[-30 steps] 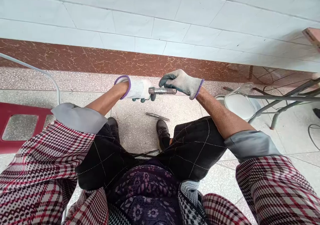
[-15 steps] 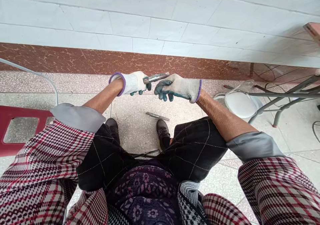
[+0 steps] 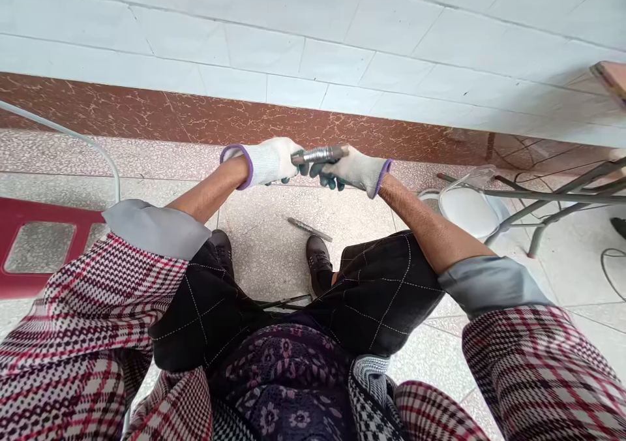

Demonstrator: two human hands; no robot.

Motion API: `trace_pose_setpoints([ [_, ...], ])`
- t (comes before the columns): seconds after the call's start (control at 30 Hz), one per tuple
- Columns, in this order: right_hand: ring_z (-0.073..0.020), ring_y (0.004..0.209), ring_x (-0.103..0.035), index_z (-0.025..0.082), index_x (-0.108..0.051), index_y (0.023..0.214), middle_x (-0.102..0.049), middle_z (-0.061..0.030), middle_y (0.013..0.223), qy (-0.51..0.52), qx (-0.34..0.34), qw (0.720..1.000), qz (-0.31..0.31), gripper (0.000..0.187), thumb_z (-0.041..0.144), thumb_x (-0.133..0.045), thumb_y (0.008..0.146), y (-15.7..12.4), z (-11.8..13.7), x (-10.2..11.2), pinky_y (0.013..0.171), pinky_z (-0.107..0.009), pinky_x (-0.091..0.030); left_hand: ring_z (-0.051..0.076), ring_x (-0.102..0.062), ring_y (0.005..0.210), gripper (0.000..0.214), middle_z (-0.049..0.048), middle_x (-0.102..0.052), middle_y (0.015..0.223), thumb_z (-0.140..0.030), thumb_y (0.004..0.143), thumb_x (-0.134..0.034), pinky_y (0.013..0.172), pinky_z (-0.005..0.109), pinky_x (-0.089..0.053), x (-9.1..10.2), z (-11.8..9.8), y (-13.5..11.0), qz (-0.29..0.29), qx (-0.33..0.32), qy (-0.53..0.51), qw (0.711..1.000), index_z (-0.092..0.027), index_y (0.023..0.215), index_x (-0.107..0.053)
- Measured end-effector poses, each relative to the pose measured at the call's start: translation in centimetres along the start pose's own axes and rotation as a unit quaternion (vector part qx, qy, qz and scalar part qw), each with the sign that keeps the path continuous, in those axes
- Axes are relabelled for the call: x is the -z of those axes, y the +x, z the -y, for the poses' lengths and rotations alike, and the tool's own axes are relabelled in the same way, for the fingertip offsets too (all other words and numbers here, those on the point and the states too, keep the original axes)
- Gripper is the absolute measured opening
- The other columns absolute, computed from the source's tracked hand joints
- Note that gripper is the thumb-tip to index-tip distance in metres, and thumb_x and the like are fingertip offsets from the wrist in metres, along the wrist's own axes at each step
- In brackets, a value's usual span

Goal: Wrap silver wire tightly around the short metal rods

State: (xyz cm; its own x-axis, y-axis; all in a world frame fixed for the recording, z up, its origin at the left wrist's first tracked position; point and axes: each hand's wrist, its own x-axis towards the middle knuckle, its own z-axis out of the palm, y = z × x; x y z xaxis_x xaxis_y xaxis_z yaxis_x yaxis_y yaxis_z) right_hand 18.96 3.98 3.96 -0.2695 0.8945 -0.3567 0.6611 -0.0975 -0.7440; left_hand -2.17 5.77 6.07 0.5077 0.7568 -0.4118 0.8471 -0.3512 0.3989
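A short brown rod wound with silvery wire (image 3: 319, 156) is held out in front of me, above the floor. My left hand (image 3: 280, 160), in a white knit glove with green coating and a purple cuff, is closed round the rod's left end. My right hand (image 3: 353, 169), gloved alike, has its fingers curled against the underside and right end of the rod; its exact grip is partly hidden. On the floor below lies a second similar rod (image 3: 310, 229), close to my right shoe (image 3: 317, 258).
A red plastic stool (image 3: 42, 274) stands at left, with a pale hose (image 3: 73, 131) beside it. At right are a white round-seated chair (image 3: 467, 209), grey metal legs (image 3: 552, 212) and dark cables (image 3: 609, 271). The tiled wall (image 3: 274, 56) rises ahead.
My right hand has come up against the rod, where a gap showed before. My left hand and the rod have shifted slightly to the right.
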Motion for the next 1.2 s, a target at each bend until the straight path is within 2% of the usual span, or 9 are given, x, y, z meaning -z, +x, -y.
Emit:
trace_pose_setpoints([
  [0.1, -0.0133, 0.055, -0.063, 0.013, -0.080, 0.091, -0.072, -0.0057, 0.071, 0.009, 0.015, 0.997, 0.079, 0.012, 0.019, -0.072, 0.084, -0.9, 0.2, -0.5, 0.040, -0.021, -0.046, 0.021, -0.068, 0.077, 0.040, 0.0054, -0.074, 0.092, -0.022, 0.091, -0.056, 0.071, 0.030, -0.048, 0.3, 1.3, 0.9, -0.053, 0.010, 0.020, 0.998, -0.024, 0.123, -0.079],
  [0.2, -0.0144, 0.060, -0.067, 0.011, -0.080, 0.095, -0.075, -0.0077, 0.078, 0.052, 0.056, 0.989, 0.124, 0.016, 0.020, -0.073, 0.082, -1.9, 1.1, -0.1, 0.045, -0.021, -0.050, 0.026, -0.070, 0.090, 0.040, 0.0111, -0.074, 0.095, -0.021, 0.093, -0.055, 0.082, 0.036, -0.051, -0.2, 2.7, 2.2, -0.076, 0.045, 0.139, 0.986, -0.020, 0.123, -0.080],
  [0.4, -0.0090, 0.050, -0.054, 0.009, -0.076, 0.087, -0.066, -0.0040, 0.064, 0.105, 0.051, 0.992, -0.044, 0.015, 0.008, -0.062, 0.083, -1.8, 2.1, 1.7, 0.041, -0.020, -0.044, 0.031, -0.068, 0.096, 0.033, 0.0131, -0.074, 0.093, -0.026, 0.088, -0.064, 0.088, 0.040, -0.050, -1.5, 1.4, 2.2, 0.036, 0.044, 0.169, 0.984, -0.022, 0.115, -0.083],
  [0.53, -0.0092, 0.049, -0.051, 0.010, -0.076, 0.084, -0.063, -0.0022, 0.060, 0.065, 0.020, 0.992, -0.102, 0.016, 0.007, -0.061, 0.080, -0.2, 0.4, 1.8, 0.041, -0.021, -0.042, 0.024, -0.064, 0.081, 0.034, 0.0102, -0.073, 0.087, -0.028, 0.087, -0.064, 0.076, 0.035, -0.047, -1.5, -0.4, 0.5, 0.036, 0.014, 0.089, 0.995, -0.022, 0.116, -0.081],
  [0.7, -0.0126, 0.052, -0.057, 0.016, -0.077, 0.082, -0.069, -0.0038, 0.064, 0.033, 0.014, 0.999, 0.019, 0.004, 0.016, -0.074, 0.080, -0.2, -0.7, 0.4, 0.040, -0.023, -0.045, 0.019, -0.062, 0.076, 0.038, 0.0068, -0.072, 0.085, -0.025, 0.089, -0.062, 0.067, 0.030, -0.042, 0.0, 0.0, 0.3, -0.013, -0.027, 0.005, 1.000, -0.022, 0.123, -0.079],
  [0.8, -0.0156, 0.059, -0.065, 0.017, -0.080, 0.086, -0.075, -0.0059, 0.073, 0.030, 0.038, 0.995, 0.090, 0.008, 0.022, -0.078, 0.081, -1.2, -0.1, -0.2, 0.043, -0.024, -0.049, 0.020, -0.065, 0.080, 0.036, 0.0073, -0.074, 0.093, -0.025, 0.093, -0.059, 0.071, 0.031, -0.043, 0.7, 1.3, 0.9, -0.063, 0.013, 0.043, 0.997, -0.023, 0.122, -0.079],
  [0.9, -0.0157, 0.061, -0.067, 0.015, -0.081, 0.092, -0.076, -0.0070, 0.078, 0.049, 0.067, 0.989, 0.121, 0.014, 0.023, -0.076, 0.082, -2.1, 1.0, 0.0, 0.046, -0.024, -0.051, 0.026, -0.067, 0.087, 0.037, 0.0126, -0.074, 0.101, -0.023, 0.095, -0.055, 0.077, 0.036, -0.047, 0.3, 2.3, 1.7, -0.066, 0.057, 0.135, 0.987, -0.020, 0.123, -0.079],
  [1.03, -0.0109, 0.053, -0.059, 0.010, -0.078, 0.090, -0.071, -0.0059, 0.071, 0.105, 0.087, 0.990, 0.032, 0.016, 0.015, -0.066, 0.082, -2.1, 1.9, 1.1, 0.043, -0.022, -0.046, 0.031, -0.068, 0.090, 0.034, 0.0166, -0.073, 0.093, -0.020, 0.092, -0.059, 0.084, 0.042, -0.050, -1.2, 2.6, 2.6, -0.004, 0.049, 0.198, 0.979, -0.017, 0.118, -0.081],
  [1.2, -0.0087, 0.048, -0.052, 0.008, -0.077, 0.090, -0.064, -0.0030, 0.063, 0.083, 0.026, 0.992, -0.095, 0.014, 0.011, -0.065, 0.083, -0.2, 0.5, 1.9, 0.041, -0.022, -0.043, 0.028, -0.065, 0.083, 0.030, 0.0099, -0.071, 0.085, -0.034, 0.089, -0.067, 0.078, 0.041, -0.050, -1.9, 1.2, 1.5, 0.034, 0.024, 0.121, 0.992, -0.026, 0.115, -0.082],
])
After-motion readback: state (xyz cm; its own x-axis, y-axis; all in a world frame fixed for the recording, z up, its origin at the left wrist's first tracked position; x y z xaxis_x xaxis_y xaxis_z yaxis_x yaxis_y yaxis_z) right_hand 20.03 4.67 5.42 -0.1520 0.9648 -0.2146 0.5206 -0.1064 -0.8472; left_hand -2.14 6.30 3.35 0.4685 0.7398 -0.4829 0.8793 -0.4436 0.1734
